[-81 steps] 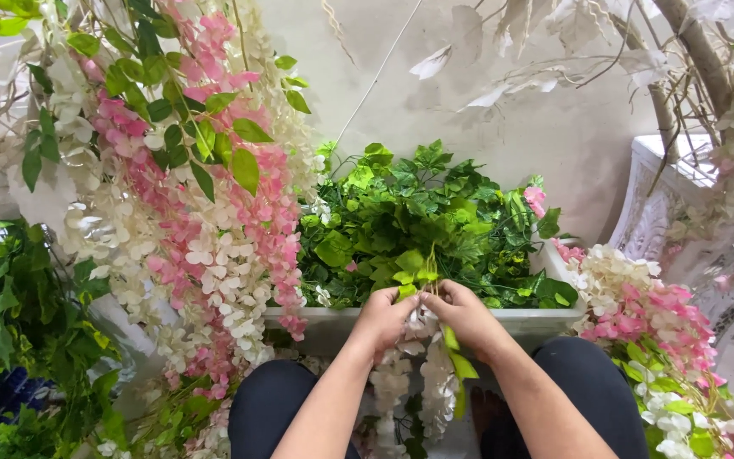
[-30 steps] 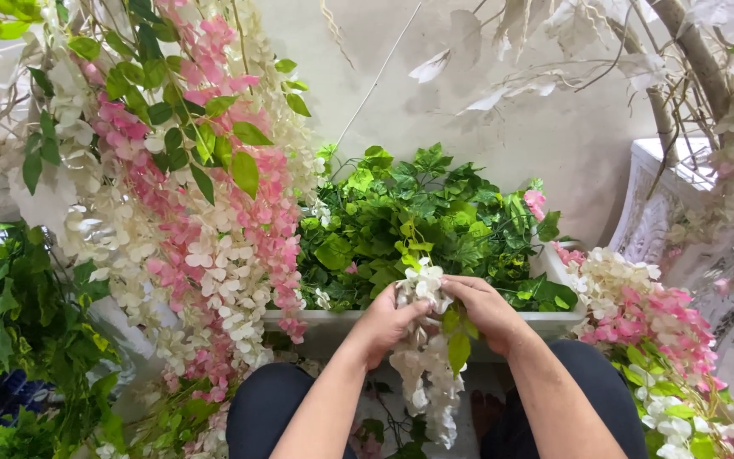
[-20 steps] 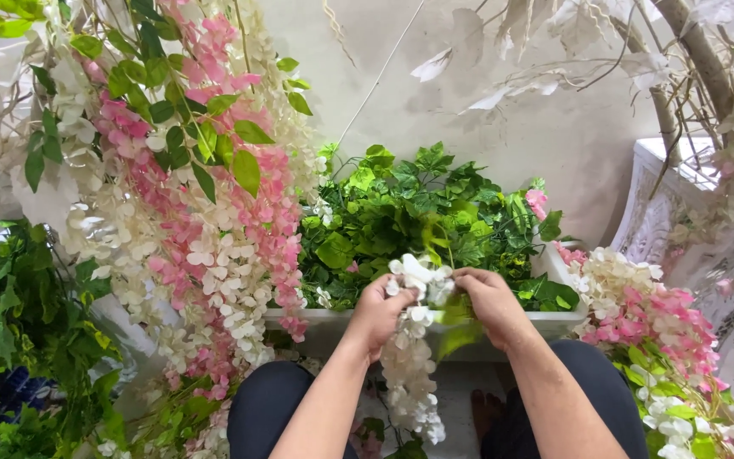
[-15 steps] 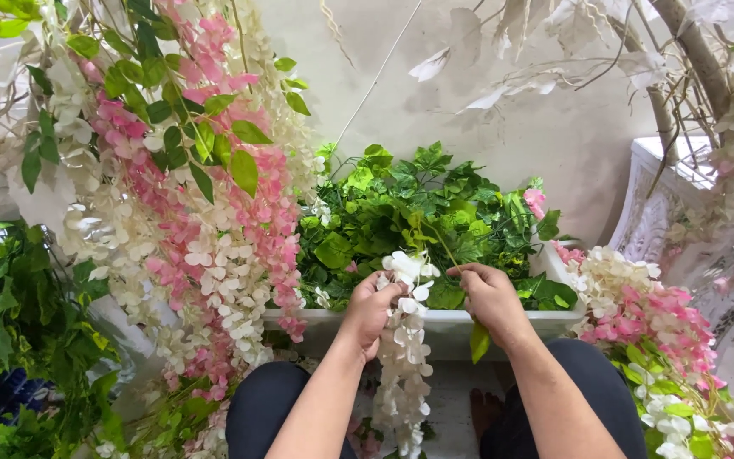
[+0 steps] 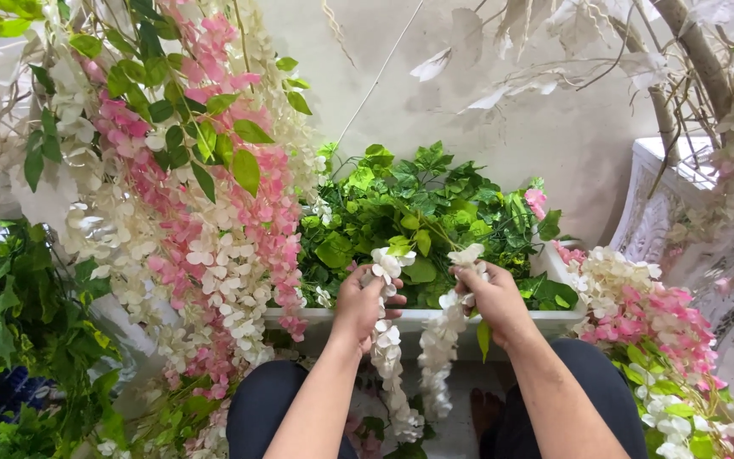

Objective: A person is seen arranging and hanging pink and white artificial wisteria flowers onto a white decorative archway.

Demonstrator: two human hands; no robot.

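Fingers of the left hand (image 5: pixel 360 299) are curled around the top of a hanging strand of white artificial blossoms (image 5: pixel 388 357); the right hand (image 5: pixel 493 296) grips a second white blossom strand (image 5: pixel 439 344) the same way. Both strands dangle between the person's knees, just in front of a long white planter box (image 5: pixel 422 320) filled with green artificial leaves (image 5: pixel 418 212). Pink and white flower garlands (image 5: pixel 206 229) hang at left.

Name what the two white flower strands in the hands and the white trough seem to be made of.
Left strand and right strand: likely fabric, matte, uniform petals. Trough: probably plastic, smooth, even white rim.
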